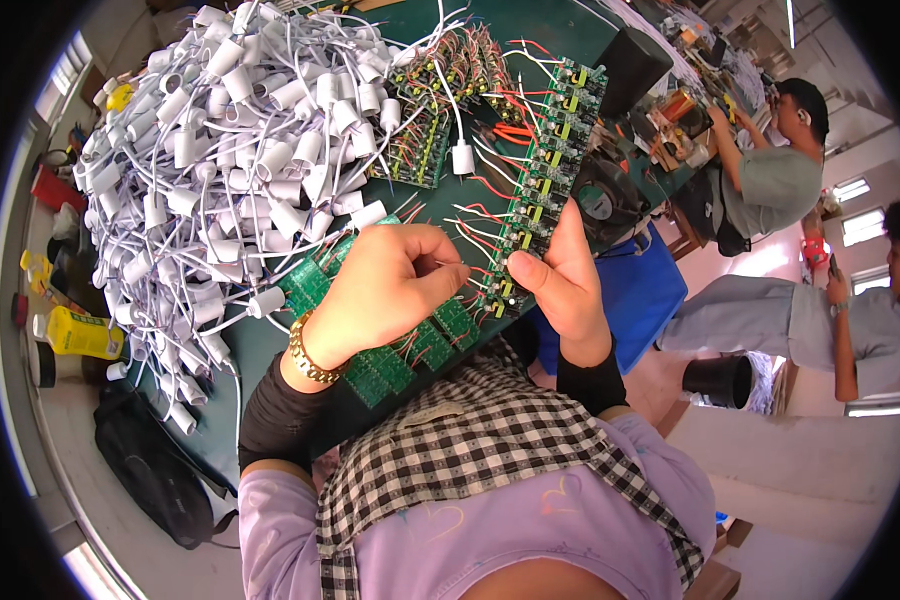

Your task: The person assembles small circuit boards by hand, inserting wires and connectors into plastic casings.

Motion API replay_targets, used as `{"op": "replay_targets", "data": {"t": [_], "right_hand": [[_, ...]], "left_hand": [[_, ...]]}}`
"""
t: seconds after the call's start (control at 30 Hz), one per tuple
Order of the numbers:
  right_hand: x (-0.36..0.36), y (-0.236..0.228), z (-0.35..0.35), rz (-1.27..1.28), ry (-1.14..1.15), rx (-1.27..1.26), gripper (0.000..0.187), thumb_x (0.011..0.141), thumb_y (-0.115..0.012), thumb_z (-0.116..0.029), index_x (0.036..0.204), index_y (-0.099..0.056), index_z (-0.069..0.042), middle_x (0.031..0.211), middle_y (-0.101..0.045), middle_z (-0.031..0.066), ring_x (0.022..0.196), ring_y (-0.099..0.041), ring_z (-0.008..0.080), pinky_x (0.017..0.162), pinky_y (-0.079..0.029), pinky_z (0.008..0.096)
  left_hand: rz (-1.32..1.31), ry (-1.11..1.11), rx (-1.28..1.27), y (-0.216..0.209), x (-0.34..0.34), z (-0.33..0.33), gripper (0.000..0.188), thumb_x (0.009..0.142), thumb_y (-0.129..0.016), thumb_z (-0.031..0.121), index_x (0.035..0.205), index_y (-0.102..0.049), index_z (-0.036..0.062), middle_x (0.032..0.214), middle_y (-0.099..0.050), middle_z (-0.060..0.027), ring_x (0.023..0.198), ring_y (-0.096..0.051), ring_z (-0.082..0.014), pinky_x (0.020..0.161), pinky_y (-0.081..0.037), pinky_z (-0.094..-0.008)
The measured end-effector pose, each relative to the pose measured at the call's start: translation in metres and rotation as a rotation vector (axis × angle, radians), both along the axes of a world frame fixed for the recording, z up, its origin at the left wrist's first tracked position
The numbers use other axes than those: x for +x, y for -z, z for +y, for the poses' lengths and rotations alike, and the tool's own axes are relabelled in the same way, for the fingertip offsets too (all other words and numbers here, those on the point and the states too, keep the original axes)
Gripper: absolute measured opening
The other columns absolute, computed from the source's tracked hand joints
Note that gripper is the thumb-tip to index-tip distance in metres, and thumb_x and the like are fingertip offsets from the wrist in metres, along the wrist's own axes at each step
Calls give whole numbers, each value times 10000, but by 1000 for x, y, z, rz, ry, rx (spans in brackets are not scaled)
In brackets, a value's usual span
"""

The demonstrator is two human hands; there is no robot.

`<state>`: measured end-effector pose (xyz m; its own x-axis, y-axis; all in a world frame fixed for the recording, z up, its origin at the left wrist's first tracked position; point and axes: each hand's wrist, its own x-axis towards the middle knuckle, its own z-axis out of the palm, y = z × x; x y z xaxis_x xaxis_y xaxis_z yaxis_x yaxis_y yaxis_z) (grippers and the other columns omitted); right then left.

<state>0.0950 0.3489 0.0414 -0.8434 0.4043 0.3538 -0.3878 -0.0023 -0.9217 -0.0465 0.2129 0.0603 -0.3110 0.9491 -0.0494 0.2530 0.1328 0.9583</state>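
My right hand (567,285) grips the lower end of a long green circuit board strip (548,165), thumb on its face. Several small components cover the strip, and red and white wires stick out from its left edge. My left hand (395,285), with a gold bracelet on the wrist, is closed in a pinch on a thin wire beside the strip's lower end; the fingertips partly hide it. Under and around the left hand lie green circuit boards (375,375) with short wires. A white cylindrical cap on a cable (462,158) lies left of the strip.
A large heap of white cylindrical caps with cables (230,150) covers the table's left side. More wired boards (415,150) lie behind. A black box (635,70), a small fan (600,195) and a blue stool (625,300) are at the right. Two people are farther right.
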Motion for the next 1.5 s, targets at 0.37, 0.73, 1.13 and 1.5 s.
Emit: {"op": "replay_targets", "data": {"t": [0.37, 0.73, 1.13, 1.5], "right_hand": [[-8, 7, -11, 48, -45, -54, 609, 863, -516, -88, 1365, -193, 33, 1289, -436, 143, 1152, -466, 197, 966, -370, 329], [-4, 9, -4, 190, 240, -203, 514, 838, -421, -38, 1326, -290, 55, 1191, -502, 193, 993, -571, 228, 801, -491, 321], [-17, 43, 31, -450, -145, -112, 417, 843, -495, -34, 1244, -420, 54, 935, -611, 96, 774, -590, 147, 718, -479, 277], [-17, 51, -5, -381, -79, 330, 523, 783, -516, 33, 1295, -407, 30, 1090, -466, 114, 1018, -492, 176, 864, -389, 266]], "left_hand": [[-620, 85, 321, 26, 0, 12, 362, 843, -653, 163, 1108, -434, 48, 870, -556, -2, 710, -545, -57, 608, -469, -183], [-185, -223, 571, 17, -17, 7, 526, 842, -514, -71, 1304, -302, 64, 763, -489, 0, 644, -455, -50, 573, -399, -179], [332, -520, 620, -38, -34, -66, 127, 871, -576, 49, 984, -598, -7, 792, -585, 2, 681, -521, -60, 648, -426, -188], [867, 145, -202, 105, 7, -101, 753, 757, -549, 599, 1386, -347, 237, 1497, -159, -117, 1363, -152, -382, 1009, -201, -622]]}}
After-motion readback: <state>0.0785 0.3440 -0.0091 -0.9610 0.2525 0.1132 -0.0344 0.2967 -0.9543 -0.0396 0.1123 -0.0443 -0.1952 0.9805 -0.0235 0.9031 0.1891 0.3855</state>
